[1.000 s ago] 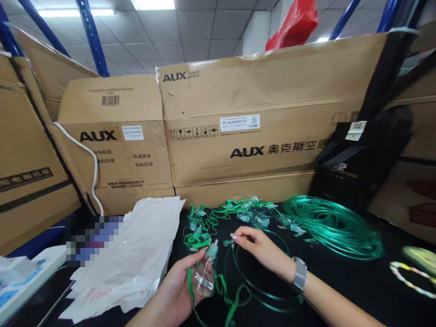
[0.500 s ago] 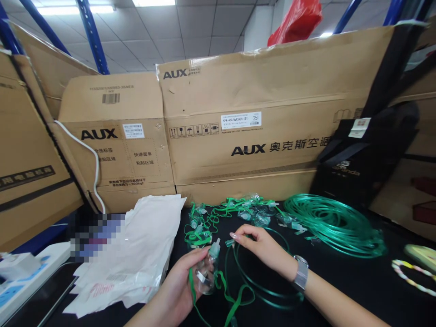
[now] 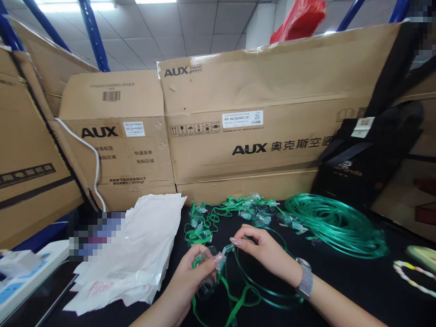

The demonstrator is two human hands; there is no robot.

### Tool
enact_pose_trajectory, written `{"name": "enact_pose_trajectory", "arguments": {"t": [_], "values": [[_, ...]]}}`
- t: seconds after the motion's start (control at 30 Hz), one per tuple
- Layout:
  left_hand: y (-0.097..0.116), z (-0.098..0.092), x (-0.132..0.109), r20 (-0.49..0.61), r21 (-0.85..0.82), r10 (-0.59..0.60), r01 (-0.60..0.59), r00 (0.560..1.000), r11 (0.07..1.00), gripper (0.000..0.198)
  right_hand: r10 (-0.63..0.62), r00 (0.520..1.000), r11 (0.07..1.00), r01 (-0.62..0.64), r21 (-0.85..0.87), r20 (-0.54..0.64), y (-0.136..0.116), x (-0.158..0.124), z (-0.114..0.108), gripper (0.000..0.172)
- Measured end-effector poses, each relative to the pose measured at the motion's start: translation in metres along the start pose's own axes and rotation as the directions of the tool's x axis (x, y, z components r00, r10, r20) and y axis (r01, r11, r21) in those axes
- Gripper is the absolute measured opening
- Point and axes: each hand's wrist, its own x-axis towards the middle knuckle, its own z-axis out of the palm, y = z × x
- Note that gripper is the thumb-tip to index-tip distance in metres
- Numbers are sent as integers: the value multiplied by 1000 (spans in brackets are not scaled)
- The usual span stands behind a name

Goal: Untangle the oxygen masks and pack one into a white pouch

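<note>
My left hand [image 3: 195, 277] is closed around a clear oxygen mask [image 3: 210, 282] with a green strap [image 3: 238, 304] trailing below it. The mask's pale connector points up and right. Between thumb and fingers, my right hand [image 3: 257, 247] pinches the end of a thin green tube [image 3: 252, 284], which loops down onto the dark table. The tube's end fitting [image 3: 230, 248] meets the tip of the mask's connector; how far they are joined, I cannot tell. A watch sits on my right wrist.
Several more masks [image 3: 260, 219] with green straps lie behind my hands. A coil of green tubing [image 3: 335, 225] rests at right, white plastic bags [image 3: 136, 250] at left, beside a power strip [image 3: 37, 268]. Cardboard boxes [image 3: 272, 95] wall the back; a beaded bracelet [image 3: 413, 277] lies far right.
The mask has tilted to the right and its connector has come up to the tube's end. My left thumb has shifted onto the connector's base. My right hand has barely moved.
</note>
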Motion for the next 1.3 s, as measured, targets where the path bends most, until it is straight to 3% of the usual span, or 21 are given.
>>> {"name": "enact_pose_trajectory", "arguments": {"t": [0.13, 0.33, 0.5, 0.7, 1.07, 1.17, 1.3], "values": [[-3, -2, 4, 52, 75, 16, -20, 999, 997, 28, -8, 999, 999, 9, -40, 31, -1, -1, -1, 26], [-16, -9, 13, 100, 105, 18, -29, 995, 994, 34, -74, 996, 947, 85, -311, 48, -4, -4, 3, 20], [-31, -11, 18, 97, 105, 48, -58, 994, 993, 34, -148, 986, 892, 164, -422, 71, -6, -8, 9, 18], [-35, -11, 17, 70, 115, 90, -98, 993, 989, 27, -190, 980, 890, 197, -412, 59, 0, -10, 15, 17], [-24, -4, 8, 47, 36, 40, -42, 998, 998, 26, -230, 973, 891, 208, -404, -5, 8, -16, 26, 17], [-24, -3, 9, 52, -14, 1, 0, 999, 1000, 27, -223, 975, 891, 208, -404, 10, 8, -14, 23, 17], [-21, -1, 8, 121, -119, -125, 139, 985, 983, 25, -172, 985, 913, 171, -370, 30, 7, -7, 16, 20]]}}
